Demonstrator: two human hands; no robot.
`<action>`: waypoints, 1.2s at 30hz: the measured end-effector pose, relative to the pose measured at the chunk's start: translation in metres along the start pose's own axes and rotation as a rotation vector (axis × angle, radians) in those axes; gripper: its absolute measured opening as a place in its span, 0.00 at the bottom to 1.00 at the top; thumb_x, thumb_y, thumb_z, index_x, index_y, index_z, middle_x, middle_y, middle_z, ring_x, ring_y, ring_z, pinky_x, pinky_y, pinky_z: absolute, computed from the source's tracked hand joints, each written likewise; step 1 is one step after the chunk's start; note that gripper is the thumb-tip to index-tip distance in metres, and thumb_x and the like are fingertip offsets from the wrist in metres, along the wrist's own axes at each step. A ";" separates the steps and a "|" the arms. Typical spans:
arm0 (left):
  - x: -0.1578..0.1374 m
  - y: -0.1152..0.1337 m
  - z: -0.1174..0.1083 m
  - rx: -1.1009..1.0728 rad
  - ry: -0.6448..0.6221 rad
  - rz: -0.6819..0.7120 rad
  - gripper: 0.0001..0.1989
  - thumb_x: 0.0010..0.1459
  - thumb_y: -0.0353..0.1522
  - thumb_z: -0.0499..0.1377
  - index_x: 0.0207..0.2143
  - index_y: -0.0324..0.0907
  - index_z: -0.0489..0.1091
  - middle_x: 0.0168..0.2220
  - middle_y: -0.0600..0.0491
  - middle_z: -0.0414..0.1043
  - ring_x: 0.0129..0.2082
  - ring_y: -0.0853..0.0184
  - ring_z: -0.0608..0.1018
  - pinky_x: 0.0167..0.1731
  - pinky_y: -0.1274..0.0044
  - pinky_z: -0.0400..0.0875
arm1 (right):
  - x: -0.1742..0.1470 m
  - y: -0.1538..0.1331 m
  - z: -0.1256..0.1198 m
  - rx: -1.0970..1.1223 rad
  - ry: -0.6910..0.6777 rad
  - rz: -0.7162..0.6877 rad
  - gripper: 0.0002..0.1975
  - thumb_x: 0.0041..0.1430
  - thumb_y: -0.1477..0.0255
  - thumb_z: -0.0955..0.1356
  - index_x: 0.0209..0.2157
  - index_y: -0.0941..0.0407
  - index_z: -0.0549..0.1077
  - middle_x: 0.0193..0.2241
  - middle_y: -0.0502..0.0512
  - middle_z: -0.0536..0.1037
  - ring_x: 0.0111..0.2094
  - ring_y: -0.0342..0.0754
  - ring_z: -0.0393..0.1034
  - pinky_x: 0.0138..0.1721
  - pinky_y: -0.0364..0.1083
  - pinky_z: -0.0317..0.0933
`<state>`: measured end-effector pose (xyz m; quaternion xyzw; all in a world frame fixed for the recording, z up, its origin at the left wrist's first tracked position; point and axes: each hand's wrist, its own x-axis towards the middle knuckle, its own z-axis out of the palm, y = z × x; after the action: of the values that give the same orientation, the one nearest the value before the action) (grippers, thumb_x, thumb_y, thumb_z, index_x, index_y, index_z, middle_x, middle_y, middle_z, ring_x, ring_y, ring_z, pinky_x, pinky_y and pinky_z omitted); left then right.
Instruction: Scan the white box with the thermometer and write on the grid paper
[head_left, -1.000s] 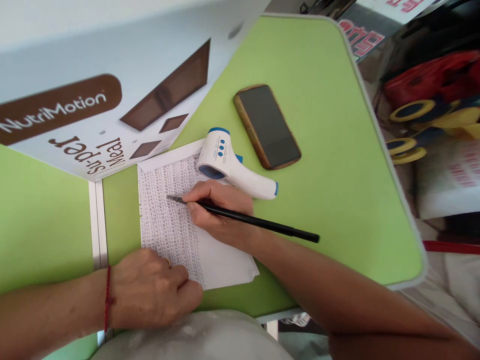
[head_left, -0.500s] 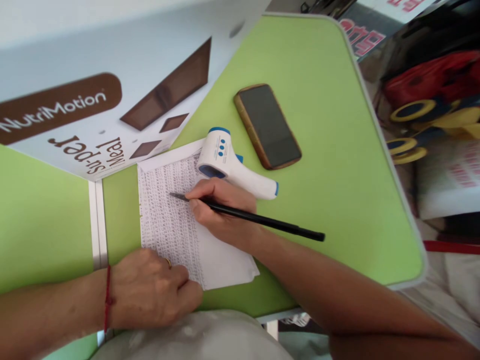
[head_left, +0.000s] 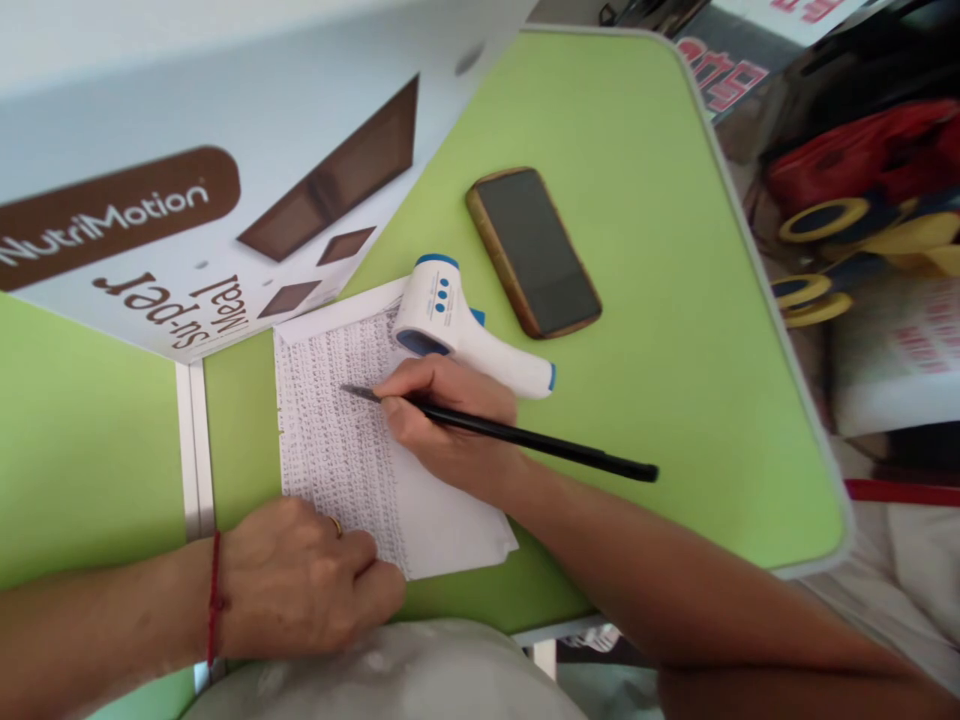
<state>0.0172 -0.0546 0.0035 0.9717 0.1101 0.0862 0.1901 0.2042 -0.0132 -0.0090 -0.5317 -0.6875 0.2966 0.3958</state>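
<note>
My right hand [head_left: 454, 425] pinches a slim black pen [head_left: 555, 441] near its point, its back end slanting to the lower right. The tip is over a sheet of paper [head_left: 457, 520] covered in rows of small handwriting, its right part blank; whether it touches I cannot tell. Curled into a loose fist, my left hand [head_left: 307, 575] rests at the sheet's lower left corner, wearing a ring and a red string bracelet; its fingertips are hidden. Just beyond my right hand lies a white and blue infrared thermometer [head_left: 487, 350], partly on the paper.
A phone in a brown case [head_left: 536, 255] lies past the thermometer on the green table [head_left: 697, 400]. At the upper left stands a large white box [head_left: 300, 130] marked NutriMotion. Scissors with yellow-rimmed handles [head_left: 821, 220] and bags are off the table's right side.
The pen's back end has swung slightly right and down, and my right hand has shifted a touch to the right. My left hand stays in place.
</note>
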 end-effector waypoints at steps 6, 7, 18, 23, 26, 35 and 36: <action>0.000 0.000 0.001 0.002 0.017 -0.002 0.08 0.58 0.23 0.50 0.29 0.43 0.58 0.19 0.57 0.64 0.13 0.67 0.66 0.10 0.74 0.50 | 0.001 -0.001 0.000 -0.022 0.008 -0.001 0.06 0.48 0.77 0.64 0.24 0.54 0.71 0.16 0.45 0.72 0.18 0.40 0.65 0.21 0.40 0.60; 0.000 0.000 0.001 0.005 0.008 0.000 0.08 0.59 0.23 0.50 0.29 0.43 0.58 0.19 0.57 0.64 0.13 0.67 0.66 0.11 0.75 0.51 | 0.001 -0.001 0.000 -0.028 -0.001 0.003 0.05 0.48 0.77 0.64 0.24 0.54 0.71 0.16 0.45 0.72 0.18 0.40 0.65 0.21 0.41 0.60; 0.000 0.000 0.000 0.006 0.015 -0.010 0.09 0.59 0.23 0.50 0.27 0.43 0.58 0.19 0.57 0.64 0.13 0.67 0.65 0.10 0.74 0.51 | 0.001 -0.001 0.000 -0.020 0.012 0.009 0.06 0.47 0.78 0.64 0.24 0.53 0.70 0.16 0.45 0.72 0.18 0.40 0.64 0.21 0.41 0.60; 0.000 -0.001 0.001 0.011 0.020 -0.009 0.08 0.59 0.23 0.50 0.28 0.43 0.58 0.19 0.57 0.63 0.13 0.67 0.65 0.11 0.75 0.51 | -0.001 0.000 -0.001 0.017 0.063 -0.020 0.06 0.48 0.79 0.65 0.24 0.54 0.70 0.18 0.45 0.72 0.19 0.40 0.65 0.22 0.41 0.61; 0.000 0.000 0.001 0.011 0.017 -0.011 0.08 0.59 0.23 0.50 0.28 0.43 0.58 0.19 0.57 0.63 0.13 0.67 0.65 0.11 0.74 0.50 | -0.002 0.003 -0.001 0.068 0.005 -0.046 0.05 0.50 0.78 0.66 0.26 0.54 0.71 0.19 0.45 0.72 0.20 0.39 0.65 0.22 0.40 0.60; -0.001 0.000 0.001 0.006 0.019 -0.009 0.08 0.58 0.23 0.51 0.28 0.43 0.57 0.19 0.58 0.64 0.14 0.67 0.66 0.11 0.74 0.50 | -0.003 0.005 0.002 0.041 -0.052 -0.052 0.05 0.52 0.77 0.65 0.27 0.55 0.72 0.20 0.46 0.74 0.21 0.38 0.66 0.22 0.39 0.60; -0.001 0.000 0.001 0.007 0.018 -0.006 0.08 0.58 0.23 0.51 0.28 0.43 0.57 0.20 0.58 0.64 0.14 0.67 0.66 0.11 0.74 0.50 | -0.002 0.005 0.002 0.030 -0.061 -0.058 0.05 0.52 0.77 0.65 0.27 0.55 0.72 0.20 0.46 0.75 0.21 0.39 0.67 0.23 0.39 0.60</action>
<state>0.0167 -0.0551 0.0030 0.9712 0.1152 0.0939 0.1862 0.2052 -0.0141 -0.0142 -0.4963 -0.7097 0.3115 0.3911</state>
